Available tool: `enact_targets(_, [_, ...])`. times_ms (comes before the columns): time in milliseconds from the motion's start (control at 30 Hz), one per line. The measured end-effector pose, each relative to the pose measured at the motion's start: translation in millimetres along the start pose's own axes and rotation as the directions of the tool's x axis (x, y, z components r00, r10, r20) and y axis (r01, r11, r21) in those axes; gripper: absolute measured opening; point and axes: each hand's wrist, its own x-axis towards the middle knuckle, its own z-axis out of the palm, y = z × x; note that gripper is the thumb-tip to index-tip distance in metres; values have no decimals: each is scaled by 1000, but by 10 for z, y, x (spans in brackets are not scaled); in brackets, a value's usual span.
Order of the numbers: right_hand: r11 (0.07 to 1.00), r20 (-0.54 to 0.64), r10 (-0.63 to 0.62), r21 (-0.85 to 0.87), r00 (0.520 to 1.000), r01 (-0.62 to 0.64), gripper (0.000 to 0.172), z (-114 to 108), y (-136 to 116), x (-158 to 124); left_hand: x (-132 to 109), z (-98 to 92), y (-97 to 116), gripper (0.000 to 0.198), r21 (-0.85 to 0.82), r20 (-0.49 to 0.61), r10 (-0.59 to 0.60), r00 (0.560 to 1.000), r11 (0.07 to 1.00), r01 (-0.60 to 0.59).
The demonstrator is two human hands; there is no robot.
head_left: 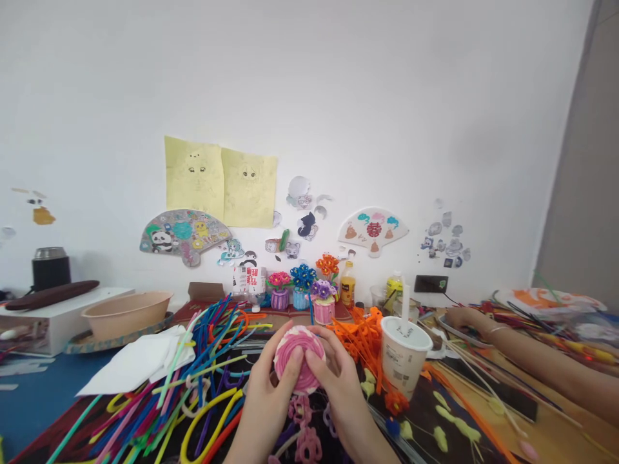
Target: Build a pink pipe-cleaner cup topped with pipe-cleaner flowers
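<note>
Head view: at the far left a tan bowl (126, 312) sat on the bench (29, 399) beside a white sheet of paper (135, 364). A loose pile of coloured pipe cleaners (193, 380) spread toward you.

Your left hand (271, 393) gripped the pink coiled disc (300, 357) from its left edge, thumb on the face. The disc was held just above the bench, at the middle of the picture, in front of the small flower pots (302, 290). Your right hand (338, 386) closed on the opposite edge, so the fingers (316, 367) of both hands were narrow, pinched on the disc.

By my judgement, the coil wanted both thumbs flat on its face, with even pressure from each side, so the turns lay in one plane. Squeezing the rim alone could have buckled the spiral. Where its free end lay, I could not tell.

The orange pipe cleaners (362, 335) and a white paper cup (403, 354) stood near your right hand, so that elbow wanted tucking in. Farther right, another person's forearm (532, 361) rested on the bench, well apart from yours.
</note>
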Motion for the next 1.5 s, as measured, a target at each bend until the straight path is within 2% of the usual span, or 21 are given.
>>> enact_targets(367, [1000,21,6,-26,1000,-6,37,6,-31,-21,18,-44,-58,55,26,38,-27,999,999,26])
enact_targets(600, [999,14,30,17,999,-30,39,-13,-22,0,5,-25,-29,59,-61,53,-65,996,996,69])
enact_targets(767, [996,56,48,75,997,-52,50,-5,6,-3,18,-10,-84,58,-61,-25,-51,998,997,49])
enact_targets(900, [995,15,48,84,999,-49,50,-16,18,-12,-4,36,-91,51,-125,-88,-34,995,992,23])
enact_targets(1067, [998,-43,42,57,998,-39,40,-41,19,29,-39,63,-52,52,-207,-28,-100,995,974,92])
enact_targets(1300, [999,-44,4,39,999,-2,34,-48,9,18,-13,25,-37,55,-150,43,-110,993,982,115])
enact_targets(1500, [999,-18,-11,31,1000,12,29,-19,-31,4,-3,23,-70,53,-132,34,-74,997,988,78])
